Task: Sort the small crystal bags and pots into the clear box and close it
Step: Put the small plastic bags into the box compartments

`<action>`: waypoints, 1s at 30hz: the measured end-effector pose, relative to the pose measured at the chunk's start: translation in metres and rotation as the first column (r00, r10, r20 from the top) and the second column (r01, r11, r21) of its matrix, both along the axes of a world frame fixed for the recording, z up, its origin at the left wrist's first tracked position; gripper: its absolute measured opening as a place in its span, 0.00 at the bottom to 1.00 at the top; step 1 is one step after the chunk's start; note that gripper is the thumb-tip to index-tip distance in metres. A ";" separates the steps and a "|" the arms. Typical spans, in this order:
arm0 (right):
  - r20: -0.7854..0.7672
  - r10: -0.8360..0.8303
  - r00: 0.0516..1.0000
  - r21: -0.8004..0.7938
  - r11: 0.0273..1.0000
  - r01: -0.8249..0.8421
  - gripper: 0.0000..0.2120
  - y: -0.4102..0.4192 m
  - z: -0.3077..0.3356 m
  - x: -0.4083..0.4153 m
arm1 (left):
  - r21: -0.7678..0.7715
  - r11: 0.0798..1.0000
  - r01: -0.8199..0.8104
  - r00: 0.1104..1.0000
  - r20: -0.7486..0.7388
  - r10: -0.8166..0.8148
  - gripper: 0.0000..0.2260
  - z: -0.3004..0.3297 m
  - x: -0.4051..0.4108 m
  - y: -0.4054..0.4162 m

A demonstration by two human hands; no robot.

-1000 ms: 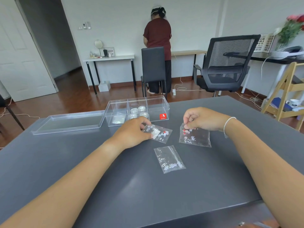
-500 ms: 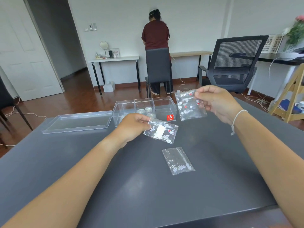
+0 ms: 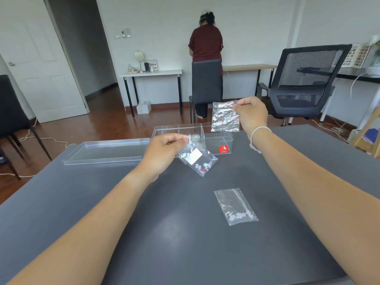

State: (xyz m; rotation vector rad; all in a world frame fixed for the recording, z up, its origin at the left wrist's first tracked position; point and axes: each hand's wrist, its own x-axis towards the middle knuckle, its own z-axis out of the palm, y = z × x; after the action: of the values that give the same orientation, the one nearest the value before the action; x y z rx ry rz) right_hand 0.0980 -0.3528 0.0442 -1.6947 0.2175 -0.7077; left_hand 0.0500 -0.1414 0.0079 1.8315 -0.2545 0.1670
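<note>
My left hand (image 3: 164,154) pinches the top of a clear crystal bag with a white label (image 3: 197,159), which hangs just in front of the clear box (image 3: 218,138). My right hand (image 3: 251,115) holds a second crystal bag (image 3: 225,118) upright above the box's right compartment. A third bag (image 3: 235,206) lies flat on the dark table (image 3: 102,202), nearer to me. The box is open, with three compartments and a red sticker (image 3: 223,149) on its front. A small pot (image 3: 195,137) shows in the middle compartment, partly hidden by my left hand.
The box's clear lid (image 3: 107,150) lies flat to the left of the box. Beyond the table stand a black mesh office chair (image 3: 308,79), a dark chair (image 3: 206,87) and a person (image 3: 205,44) facing the wall. A wooden stand (image 3: 368,136) is at the right edge.
Both hands have lifted their bags off the table. The right hand rose and carried its bag over the box; the left bag now hangs tilted in front of the box. The camera has shifted.
</note>
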 end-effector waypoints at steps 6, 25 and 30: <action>-0.086 0.057 0.995 -0.238 0.968 -0.076 0.03 0.012 -0.017 0.009 | -0.014 1.000 -0.003 0.998 0.056 0.004 0.07 0.003 -0.001 0.001; -0.172 0.134 0.976 -0.502 0.840 -0.204 0.10 -0.031 -0.046 -0.041 | 0.016 1.000 0.022 0.985 0.168 -0.024 0.09 0.005 -0.003 -0.002; -0.224 0.301 0.927 -0.600 0.707 -0.375 0.05 -0.032 -0.054 -0.081 | 0.030 0.999 0.015 0.978 0.209 -0.021 0.09 0.011 -0.004 -0.003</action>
State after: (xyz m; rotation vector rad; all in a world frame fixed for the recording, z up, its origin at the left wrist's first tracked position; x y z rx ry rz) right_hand 0.0171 -0.3845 -0.0099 -2.3483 -0.3019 -0.4202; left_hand 0.0463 -0.1440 0.0191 1.8403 -0.4230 0.3467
